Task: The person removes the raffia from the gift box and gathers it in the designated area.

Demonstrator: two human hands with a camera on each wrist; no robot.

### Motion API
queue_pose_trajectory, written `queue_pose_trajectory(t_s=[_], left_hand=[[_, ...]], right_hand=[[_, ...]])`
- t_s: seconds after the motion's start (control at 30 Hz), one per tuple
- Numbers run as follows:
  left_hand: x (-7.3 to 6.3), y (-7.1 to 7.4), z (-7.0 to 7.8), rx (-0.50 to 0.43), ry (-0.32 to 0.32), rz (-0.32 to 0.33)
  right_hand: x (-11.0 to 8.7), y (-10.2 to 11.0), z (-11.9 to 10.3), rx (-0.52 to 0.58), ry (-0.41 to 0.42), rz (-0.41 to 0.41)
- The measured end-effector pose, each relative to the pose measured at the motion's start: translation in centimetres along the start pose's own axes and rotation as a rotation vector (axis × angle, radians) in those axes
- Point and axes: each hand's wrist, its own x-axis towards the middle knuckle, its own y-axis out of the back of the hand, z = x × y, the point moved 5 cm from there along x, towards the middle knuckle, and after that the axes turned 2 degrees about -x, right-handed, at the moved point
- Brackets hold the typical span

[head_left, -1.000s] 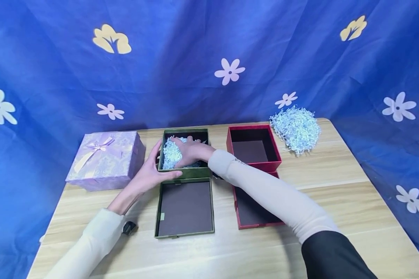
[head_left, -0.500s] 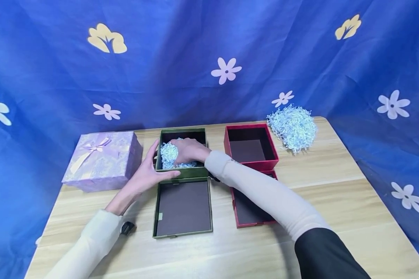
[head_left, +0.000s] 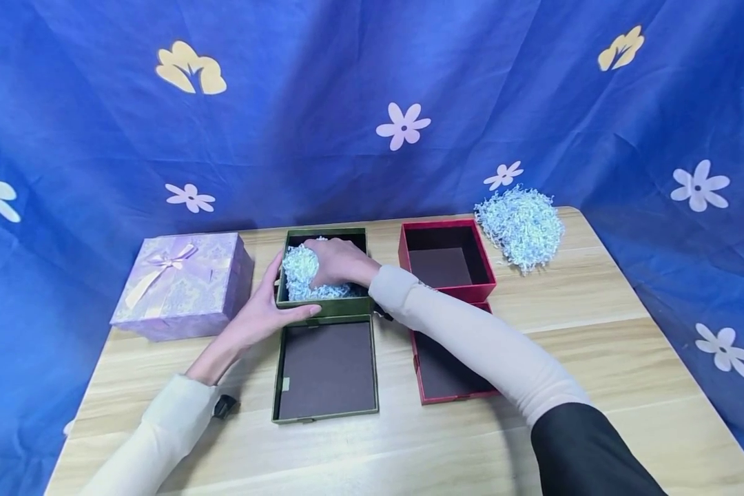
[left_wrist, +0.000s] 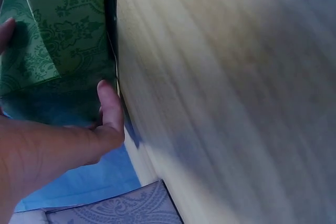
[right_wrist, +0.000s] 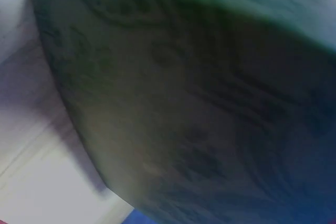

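A green patterned gift box [head_left: 325,308] stands uncovered, with pale blue shredded paper [head_left: 299,272] in its left and front part. My left hand [head_left: 262,310] holds the box at its front left corner, thumb along the front wall and fingers on the left side. In the left wrist view the same hand [left_wrist: 63,142] lies against the green wall [left_wrist: 73,51]. My right hand [head_left: 341,262] is down inside the box, curved around a clump of the paper; its fingertips are buried. The right wrist view shows only the box's outer side [right_wrist: 184,93], close and blurred.
The green lid [head_left: 328,368] lies upturned in front of its box. A red box [head_left: 448,265] with its lid [head_left: 449,368] stands to the right, partly under my right forearm. A shredded paper heap [head_left: 523,227] sits back right, a lilac bow-tied box [head_left: 182,286] left.
My right hand has gone from spread fingers on the paper to a curved hold, and rises slightly. The paper at the left bulges higher. My left hand stays on the box.
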Motion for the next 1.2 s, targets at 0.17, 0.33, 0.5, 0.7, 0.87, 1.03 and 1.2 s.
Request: queue_pose_trajectory(t_s=[0.17, 0.33, 0.5, 0.7, 0.87, 1.03, 1.2], left_hand=[[-0.3, -0.1, 0.1, 0.007, 0.017, -0.012], [-0.5, -0.2, -0.1, 0.020, 0.038, -0.003], [-0.7, -0.3, -0.1, 0.028, 0.024, 0.015], [-1.1, -0.5, 0.0, 0.025, 0.057, 0.015], [-0.7, -0.6, 0.4, 0.002, 0.002, 0.030], [-0.4, -0.7, 0.8, -0.037, -0.036, 0.031], [-0.2, -0.5, 1.2, -0.047, -0.020, 0.032]], right_hand=[[-0.7, 1.3, -0.1, 0.038, 0.003, 0.005], [-1.2, 2.3, 0.2, 0.075, 0.006, 0.017], [-1.9, 3.4, 0.4, 0.126, 0.033, 0.046], [-3.0, 5.4, 0.2, 0.164, 0.080, 0.113], [-4.1, 7.2, 0.6, 0.220, 0.072, 0.154], [-5.5, 8.7, 1.5, 0.348, 0.053, 0.159], [-6.7, 10.2, 2.8, 0.381, 0.053, 0.157]])
